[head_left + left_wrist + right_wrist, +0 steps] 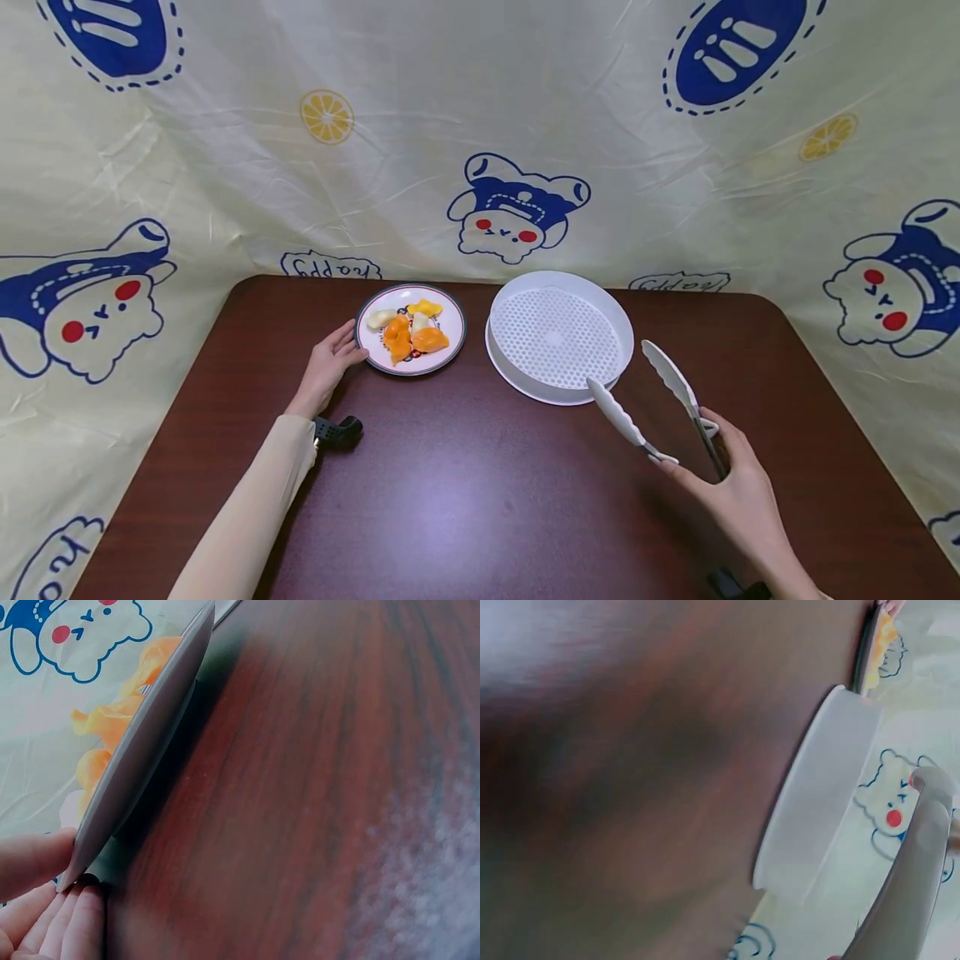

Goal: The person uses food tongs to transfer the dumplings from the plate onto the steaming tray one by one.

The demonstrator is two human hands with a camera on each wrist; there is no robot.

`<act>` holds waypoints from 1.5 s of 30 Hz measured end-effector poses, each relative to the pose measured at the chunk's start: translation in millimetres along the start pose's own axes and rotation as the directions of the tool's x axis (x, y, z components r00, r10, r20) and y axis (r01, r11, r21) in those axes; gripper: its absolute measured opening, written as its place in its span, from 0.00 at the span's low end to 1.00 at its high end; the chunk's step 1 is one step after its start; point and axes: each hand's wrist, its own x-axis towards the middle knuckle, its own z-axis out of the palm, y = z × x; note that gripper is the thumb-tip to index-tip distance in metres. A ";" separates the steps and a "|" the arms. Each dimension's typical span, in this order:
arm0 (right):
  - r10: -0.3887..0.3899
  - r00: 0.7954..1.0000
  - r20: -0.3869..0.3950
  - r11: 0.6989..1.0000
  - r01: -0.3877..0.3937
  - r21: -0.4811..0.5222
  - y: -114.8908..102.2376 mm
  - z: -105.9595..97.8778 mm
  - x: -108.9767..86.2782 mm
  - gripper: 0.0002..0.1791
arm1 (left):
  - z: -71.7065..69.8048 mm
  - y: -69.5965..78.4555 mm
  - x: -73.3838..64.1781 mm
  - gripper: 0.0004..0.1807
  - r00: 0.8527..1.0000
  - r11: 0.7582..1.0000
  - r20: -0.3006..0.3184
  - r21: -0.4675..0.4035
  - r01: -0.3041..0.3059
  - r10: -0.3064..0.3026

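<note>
A round plate (411, 367) with a dark rim carries several orange, yellow and whitish dumpling-like pieces (429, 339). My left hand (334, 364) pinches the plate's left edge; in the left wrist view the thumb (37, 861) lies on the rim and the fingers (66, 930) are underneath. To the plate's right stands a white round steamer tray (555, 333) with a perforated floor, seen side-on in the right wrist view. My right hand (742, 492) grips a pair of white-tipped tongs (618, 417). Their arms are spread apart with nothing between them, and the left tip overlaps the tray's front rim.
The dark brown wooden table (450, 500) ends behind the plate and tray, where a pale printed cloth (405, 192) hangs. A black band with a device (339, 433) sits on the left wrist, and another black strap (735, 583) on the right.
</note>
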 end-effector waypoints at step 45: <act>-0.560 0.778 0.286 0.807 0.590 -0.023 -132.3 124.3 111.1 0.29 | -1.5 -4.9 3.1 0.37 0.999 0.999 0.005 -0.028 -0.040 0.040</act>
